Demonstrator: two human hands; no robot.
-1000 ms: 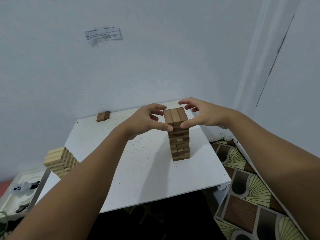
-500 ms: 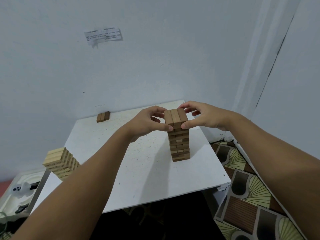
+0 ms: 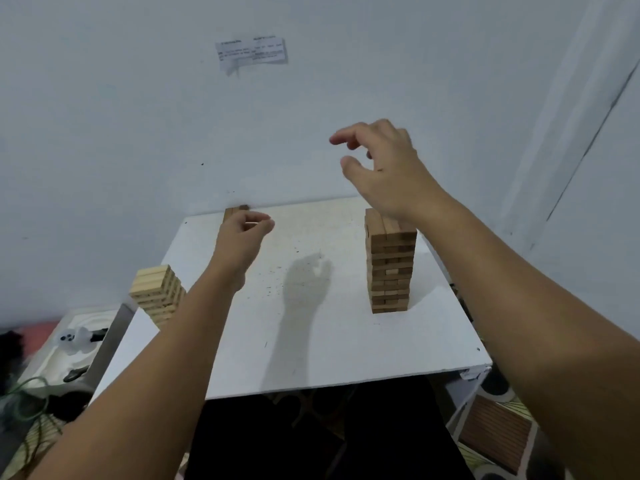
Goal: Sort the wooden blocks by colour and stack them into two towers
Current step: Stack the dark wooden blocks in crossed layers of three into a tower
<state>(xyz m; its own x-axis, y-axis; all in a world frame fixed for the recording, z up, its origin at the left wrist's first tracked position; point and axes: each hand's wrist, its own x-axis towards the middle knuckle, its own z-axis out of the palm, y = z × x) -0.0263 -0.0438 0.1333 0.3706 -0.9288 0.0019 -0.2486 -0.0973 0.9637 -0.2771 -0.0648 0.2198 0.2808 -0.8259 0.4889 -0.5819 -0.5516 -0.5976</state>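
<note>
Pale block tower stands at near-left edge of white bench; dark block tower stands upright further in, on right side. Left hand, grip loosely curled and holding nothing, hovers over two loose dark blocks at far edge by wall. Right hand is above dark tower, w/ grip apart, not touching it.

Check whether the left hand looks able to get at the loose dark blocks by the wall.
Probably yes. The left hand hovers right in front of the loose dark blocks, fingers loosely curled and holding nothing, with no object between them; the dark tower stands well off to the right.
</note>
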